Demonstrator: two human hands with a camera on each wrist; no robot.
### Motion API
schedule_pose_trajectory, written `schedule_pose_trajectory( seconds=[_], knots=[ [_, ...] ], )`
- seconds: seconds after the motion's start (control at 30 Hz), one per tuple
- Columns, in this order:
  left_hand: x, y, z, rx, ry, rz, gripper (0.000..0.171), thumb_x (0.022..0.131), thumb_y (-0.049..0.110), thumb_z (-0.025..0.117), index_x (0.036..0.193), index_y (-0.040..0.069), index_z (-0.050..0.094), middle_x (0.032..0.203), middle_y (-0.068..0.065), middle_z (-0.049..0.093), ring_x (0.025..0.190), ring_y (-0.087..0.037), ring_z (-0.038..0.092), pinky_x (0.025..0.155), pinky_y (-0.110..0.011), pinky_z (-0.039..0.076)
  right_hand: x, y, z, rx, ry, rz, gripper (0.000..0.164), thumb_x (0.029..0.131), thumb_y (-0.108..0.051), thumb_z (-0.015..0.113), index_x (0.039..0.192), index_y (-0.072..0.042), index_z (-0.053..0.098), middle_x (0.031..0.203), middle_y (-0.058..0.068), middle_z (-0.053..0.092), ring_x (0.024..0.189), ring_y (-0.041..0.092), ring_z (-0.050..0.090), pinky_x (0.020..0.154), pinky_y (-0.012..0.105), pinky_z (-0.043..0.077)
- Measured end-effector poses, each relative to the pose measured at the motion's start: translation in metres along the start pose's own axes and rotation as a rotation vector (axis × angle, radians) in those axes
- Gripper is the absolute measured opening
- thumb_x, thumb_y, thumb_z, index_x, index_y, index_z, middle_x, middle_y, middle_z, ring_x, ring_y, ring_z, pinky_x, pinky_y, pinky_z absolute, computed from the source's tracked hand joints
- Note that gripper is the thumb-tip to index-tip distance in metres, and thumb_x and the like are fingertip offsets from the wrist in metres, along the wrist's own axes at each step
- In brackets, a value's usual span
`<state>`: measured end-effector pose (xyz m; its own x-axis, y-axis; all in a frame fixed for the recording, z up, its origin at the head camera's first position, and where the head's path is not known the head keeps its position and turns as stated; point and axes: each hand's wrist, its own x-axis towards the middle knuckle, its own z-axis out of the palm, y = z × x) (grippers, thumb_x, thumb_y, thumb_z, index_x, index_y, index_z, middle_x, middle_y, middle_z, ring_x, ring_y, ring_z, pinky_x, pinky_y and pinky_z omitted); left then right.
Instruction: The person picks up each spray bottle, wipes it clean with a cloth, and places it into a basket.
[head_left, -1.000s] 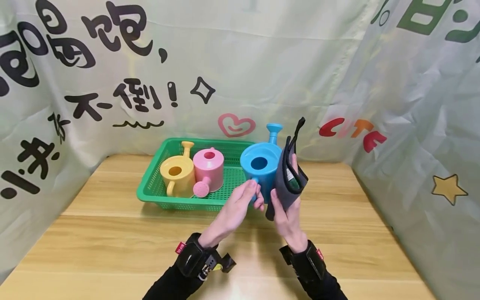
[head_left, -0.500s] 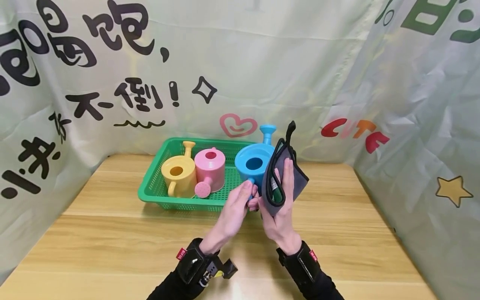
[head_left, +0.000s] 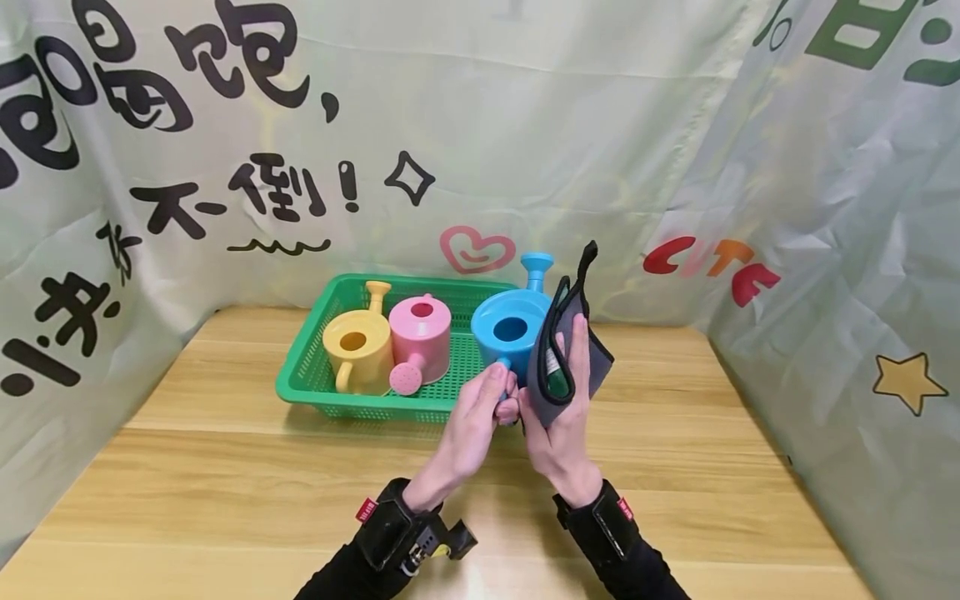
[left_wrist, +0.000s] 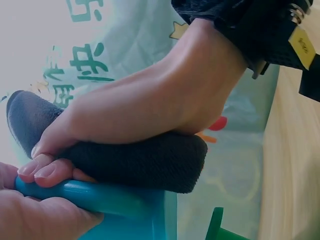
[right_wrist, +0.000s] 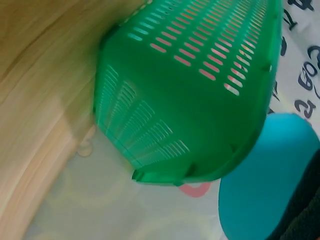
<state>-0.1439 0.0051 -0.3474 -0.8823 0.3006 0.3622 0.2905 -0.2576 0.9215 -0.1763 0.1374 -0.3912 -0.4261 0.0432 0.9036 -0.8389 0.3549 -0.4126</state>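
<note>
My left hand (head_left: 468,429) grips the handle of a blue toy watering can (head_left: 489,321), its long spout pointing to the back. The can is held upright at the right end of the green basket (head_left: 300,367). Against the can's right side my right hand (head_left: 564,442) holds a folded grey cloth (head_left: 599,367) with black edging, fingers extended along it and thumb on the near side. From the left wrist, the dark fuzzy cloth (left_wrist: 135,162) lies along the can's blue handle (left_wrist: 95,195). In the right wrist view the blue can (right_wrist: 267,170) shows beside the dark cloth edge.
A yellow watering can (head_left: 360,358) and a pink one (head_left: 420,342) stand in the basket's left half. Wooden tabletop (head_left: 225,500) surrounds the basket. Behind it hangs a pale printed curtain (head_left: 570,150), which also borders both sides.
My right hand has shifted left with the cloth and turned, its fingers now showing on the cloth's outer face. The blue can has moved slightly left, still in my left hand.
</note>
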Motion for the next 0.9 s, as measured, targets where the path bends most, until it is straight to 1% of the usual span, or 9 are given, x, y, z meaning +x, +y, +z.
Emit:
schedule_pose_trajectory(
  seconds=[0.07, 0.17, 0.27, 0.37, 0.43, 0.53, 0.63, 0.73, 0.9],
  knots=[
    [0.000, 0.000, 0.000, -0.008, 0.002, -0.008, 0.039, 0.111, 0.023, 0.026, 0.086, -0.003, 0.040, 0.073, -0.003, 0.036, 0.066, -0.007, 0.039, 0.067, -0.019, 0.035, 0.000, 0.001, 0.001, -0.013, 0.005, -0.023, 0.074, 0.097, -0.019, 0.055, 0.150, 0.017, 0.018, 0.164, 0.029, 0.018, 0.155, 0.039, 0.021, 0.126, 0.042, 0.026],
    [0.000, 0.001, -0.001, 0.013, -0.004, 0.010, 0.039, 0.111, 0.022, 0.025, 0.085, -0.004, 0.039, 0.072, -0.004, 0.036, 0.067, -0.008, 0.039, 0.067, -0.020, 0.035, 0.001, 0.002, 0.002, 0.015, 0.005, -0.015, 0.072, 0.097, -0.018, 0.054, 0.150, 0.016, 0.020, 0.164, 0.029, 0.018, 0.154, 0.038, 0.023, 0.127, 0.042, 0.025],
    [0.001, 0.000, -0.001, 0.041, -0.003, 0.021, 0.040, 0.111, 0.022, 0.025, 0.084, -0.004, 0.039, 0.071, -0.006, 0.036, 0.066, -0.011, 0.040, 0.068, -0.021, 0.036, 0.005, 0.004, 0.001, 0.110, -0.016, 0.074, 0.069, 0.100, -0.020, 0.053, 0.155, 0.007, 0.021, 0.166, 0.023, 0.017, 0.155, 0.032, 0.025, 0.128, 0.039, 0.022],
    [0.001, 0.000, -0.003, 0.047, 0.006, 0.005, 0.040, 0.111, 0.022, 0.024, 0.084, -0.004, 0.039, 0.070, -0.006, 0.037, 0.065, -0.015, 0.039, 0.068, -0.021, 0.036, 0.006, 0.004, 0.000, 0.154, -0.040, 0.154, 0.068, 0.101, -0.020, 0.051, 0.159, -0.002, 0.019, 0.169, 0.016, 0.015, 0.155, 0.026, 0.025, 0.128, 0.033, 0.020],
    [0.001, -0.001, -0.004, 0.033, 0.008, -0.013, 0.040, 0.112, 0.022, 0.025, 0.084, -0.004, 0.039, 0.070, -0.005, 0.036, 0.065, -0.014, 0.039, 0.068, -0.021, 0.035, 0.004, 0.004, -0.001, 0.113, -0.048, 0.135, 0.067, 0.102, -0.023, 0.050, 0.158, 0.001, 0.020, 0.168, 0.019, 0.016, 0.155, 0.027, 0.025, 0.128, 0.034, 0.020],
    [0.001, -0.001, -0.005, -0.007, 0.005, -0.029, 0.039, 0.111, 0.023, 0.025, 0.085, -0.003, 0.038, 0.071, -0.004, 0.035, 0.065, -0.011, 0.037, 0.068, -0.021, 0.033, 0.002, 0.004, 0.000, 0.032, -0.048, 0.059, 0.070, 0.102, -0.026, 0.052, 0.154, 0.009, 0.021, 0.166, 0.024, 0.017, 0.155, 0.032, 0.025, 0.127, 0.036, 0.023],
    [0.001, 0.000, -0.006, -0.034, 0.003, -0.037, 0.038, 0.111, 0.023, 0.026, 0.085, -0.002, 0.037, 0.072, -0.002, 0.034, 0.065, -0.008, 0.037, 0.068, -0.020, 0.032, 0.002, 0.005, 0.001, -0.005, -0.047, -0.002, 0.073, 0.102, -0.028, 0.052, 0.152, 0.013, 0.020, 0.165, 0.025, 0.018, 0.154, 0.034, 0.025, 0.125, 0.038, 0.027],
    [0.000, 0.002, -0.006, -0.026, 0.005, -0.033, 0.038, 0.111, 0.023, 0.026, 0.085, -0.003, 0.037, 0.072, -0.003, 0.035, 0.065, -0.009, 0.037, 0.067, -0.020, 0.032, 0.003, 0.007, 0.000, 0.020, -0.051, -0.019, 0.071, 0.102, -0.026, 0.052, 0.152, 0.014, 0.020, 0.165, 0.025, 0.018, 0.154, 0.035, 0.026, 0.125, 0.038, 0.028],
    [-0.002, 0.002, -0.006, 0.008, 0.005, -0.037, 0.041, 0.111, 0.024, 0.026, 0.085, -0.005, 0.038, 0.071, -0.006, 0.036, 0.065, -0.012, 0.039, 0.067, -0.022, 0.035, 0.006, 0.012, -0.003, 0.143, -0.062, 0.050, 0.063, 0.099, -0.006, 0.051, 0.154, 0.007, 0.024, 0.166, 0.025, 0.019, 0.156, 0.029, 0.024, 0.128, 0.035, 0.021]
  ],
)
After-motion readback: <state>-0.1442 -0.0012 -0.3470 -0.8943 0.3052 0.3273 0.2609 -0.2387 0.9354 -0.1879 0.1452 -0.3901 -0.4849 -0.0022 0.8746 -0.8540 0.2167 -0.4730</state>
